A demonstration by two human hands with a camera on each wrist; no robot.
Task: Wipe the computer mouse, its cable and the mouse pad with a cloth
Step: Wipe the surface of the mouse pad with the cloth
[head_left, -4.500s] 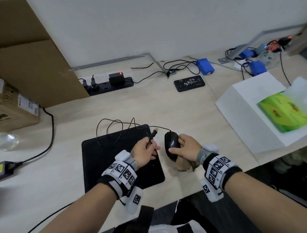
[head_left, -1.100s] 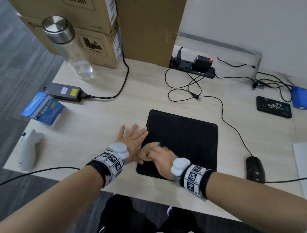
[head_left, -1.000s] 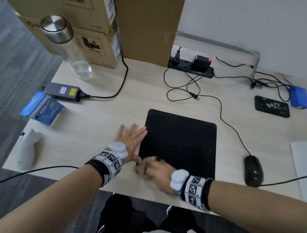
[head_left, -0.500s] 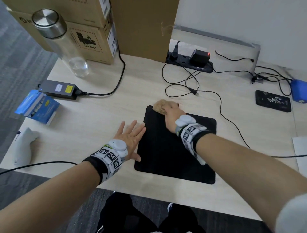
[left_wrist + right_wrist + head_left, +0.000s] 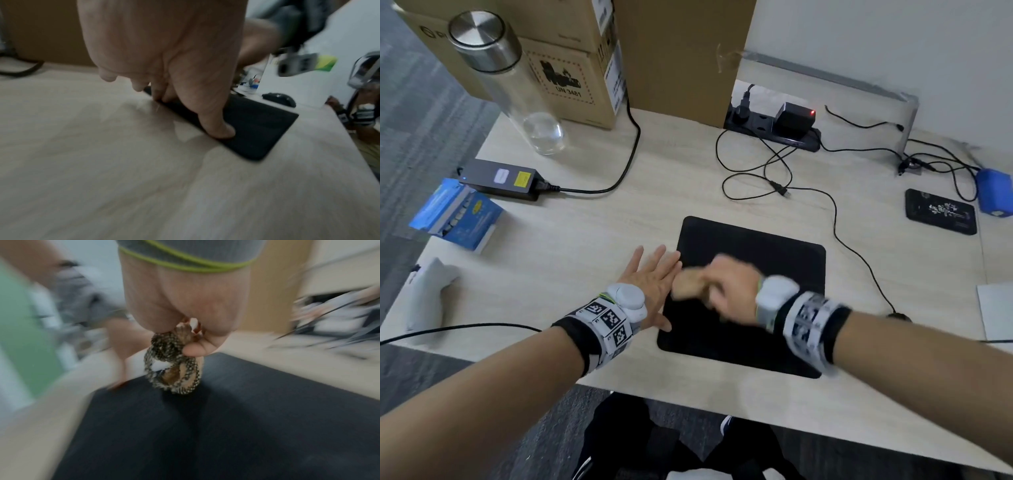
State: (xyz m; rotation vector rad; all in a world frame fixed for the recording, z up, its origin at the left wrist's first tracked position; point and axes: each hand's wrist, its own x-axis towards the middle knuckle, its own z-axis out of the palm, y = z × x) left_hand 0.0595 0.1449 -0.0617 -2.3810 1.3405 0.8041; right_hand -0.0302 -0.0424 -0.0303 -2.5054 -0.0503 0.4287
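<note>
The black mouse pad (image 5: 767, 270) lies near the desk's front edge. My left hand (image 5: 650, 274) rests flat and spread at the pad's left edge, and its thumb (image 5: 218, 129) presses down on the pad (image 5: 259, 129). My right hand (image 5: 726, 284), blurred by motion, grips a bunched tan cloth (image 5: 685, 284) on the pad's left part, right beside the left hand. In the right wrist view the cloth (image 5: 172, 368) is clenched in the fist over the pad (image 5: 226, 426). The black mouse (image 5: 899, 317) peeks out behind my right forearm, right of the pad. Its cable (image 5: 837, 222) runs back across the desk.
A glass bottle (image 5: 506, 85) and cardboard boxes (image 5: 571, 51) stand at the back left. A power adapter (image 5: 500, 178) and a blue packet (image 5: 455, 212) lie on the left. A power strip (image 5: 774, 126), a phone (image 5: 941, 212) and a blue box (image 5: 995, 192) are behind.
My right hand has swept the cloth from the pad's far left corner back toward me, ending beside the left hand. The left hand has stayed pressed at the pad's edge.
</note>
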